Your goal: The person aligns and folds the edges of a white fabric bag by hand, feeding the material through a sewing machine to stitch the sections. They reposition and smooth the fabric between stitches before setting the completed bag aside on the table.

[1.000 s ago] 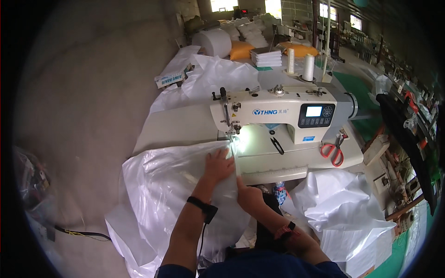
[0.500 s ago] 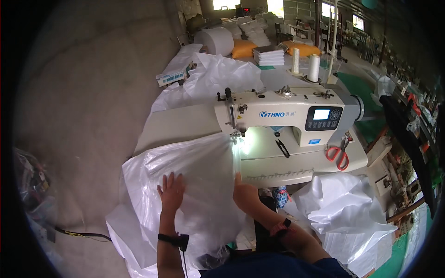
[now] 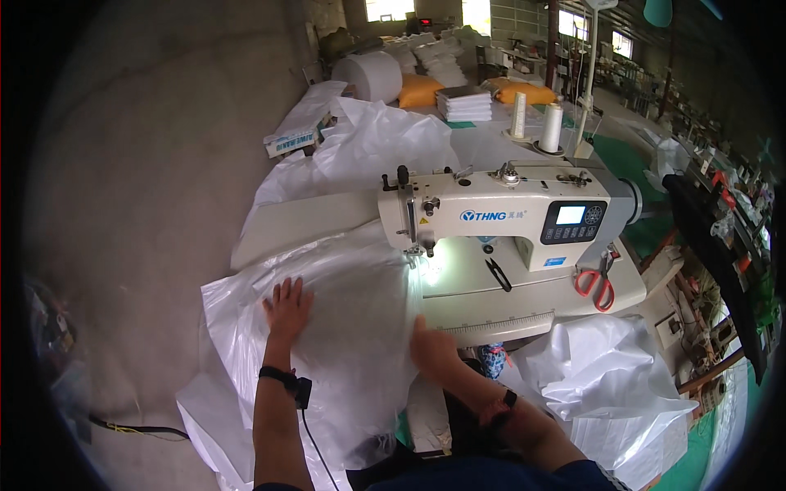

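A large sheet of clear white plastic film point(image 3: 352, 327) lies over the sewing table point(image 3: 303, 225) and hangs toward me. My left hand point(image 3: 286, 305) rests flat on the film with fingers spread, left of the needle. At the sheet's right edge near the table front, my right hand point(image 3: 432, 348) presses or pinches the film; its fingers are hidden. A white industrial sewing machine point(image 3: 499, 209) stands just beyond, its lit needle area point(image 3: 419, 255) touching the film's far corner.
Red-handled scissors point(image 3: 596, 285) and black thread snips point(image 3: 497, 274) lie on the machine bed. Two thread cones point(image 3: 536, 124) stand behind. More crumpled white film point(image 3: 606, 380) sits at my right, a white roll point(image 3: 372, 78) and stacked sheets point(image 3: 464, 102) farther back. A cable point(image 3: 135, 427) runs on the concrete floor.
My left hand has slid from beside the needle down and left across the film, then flattened. My right hand has stayed at the film's right edge.
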A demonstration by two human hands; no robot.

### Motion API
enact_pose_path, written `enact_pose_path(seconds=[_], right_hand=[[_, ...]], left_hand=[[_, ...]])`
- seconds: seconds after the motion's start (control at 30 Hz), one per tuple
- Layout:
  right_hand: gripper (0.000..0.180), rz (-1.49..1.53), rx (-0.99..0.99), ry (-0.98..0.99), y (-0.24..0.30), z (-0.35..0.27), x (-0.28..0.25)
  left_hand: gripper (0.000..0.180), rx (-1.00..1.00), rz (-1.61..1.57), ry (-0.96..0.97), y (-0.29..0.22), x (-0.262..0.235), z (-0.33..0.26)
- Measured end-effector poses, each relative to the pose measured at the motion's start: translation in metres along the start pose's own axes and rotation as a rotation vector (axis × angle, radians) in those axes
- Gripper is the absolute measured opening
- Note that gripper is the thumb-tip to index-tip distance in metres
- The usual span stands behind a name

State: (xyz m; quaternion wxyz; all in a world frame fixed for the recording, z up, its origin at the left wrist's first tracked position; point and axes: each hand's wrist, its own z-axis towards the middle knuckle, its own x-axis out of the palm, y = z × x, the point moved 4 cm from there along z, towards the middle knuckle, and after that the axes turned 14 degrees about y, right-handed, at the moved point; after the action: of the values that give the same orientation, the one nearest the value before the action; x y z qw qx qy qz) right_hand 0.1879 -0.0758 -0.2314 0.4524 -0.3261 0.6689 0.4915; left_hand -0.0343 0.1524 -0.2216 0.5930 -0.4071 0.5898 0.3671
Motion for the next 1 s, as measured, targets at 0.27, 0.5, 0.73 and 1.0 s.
enact_pose_path(seconds=[0.27, 0.5, 0.73, 1.0], right_hand=[[0.021, -0.126, -0.06, -0.105, -0.006, 0.05, -0.018], [0.035, -0.12, -0.002, -0.009, -0.013, 0.094, -0.03], [0.019, 0.962, -0.064, 0.261, -0.02, 0.063, 0.009], [0.041, 0.925, -0.195, 1.458, 0.057, -0.079, 0.137]], left_hand=[[0.046, 0.237, -0.355, -0.226, 0.001, -0.009, -0.025], [0.045, 0.152, -0.298, -0.093, -0.004, 0.007, -0.11], [0.047, -0.02, 0.019, -0.119, 0.05, 0.016, -0.069], [0.054, -0.041, -0.035, 0.083, 0.063, 0.0, -0.013]])
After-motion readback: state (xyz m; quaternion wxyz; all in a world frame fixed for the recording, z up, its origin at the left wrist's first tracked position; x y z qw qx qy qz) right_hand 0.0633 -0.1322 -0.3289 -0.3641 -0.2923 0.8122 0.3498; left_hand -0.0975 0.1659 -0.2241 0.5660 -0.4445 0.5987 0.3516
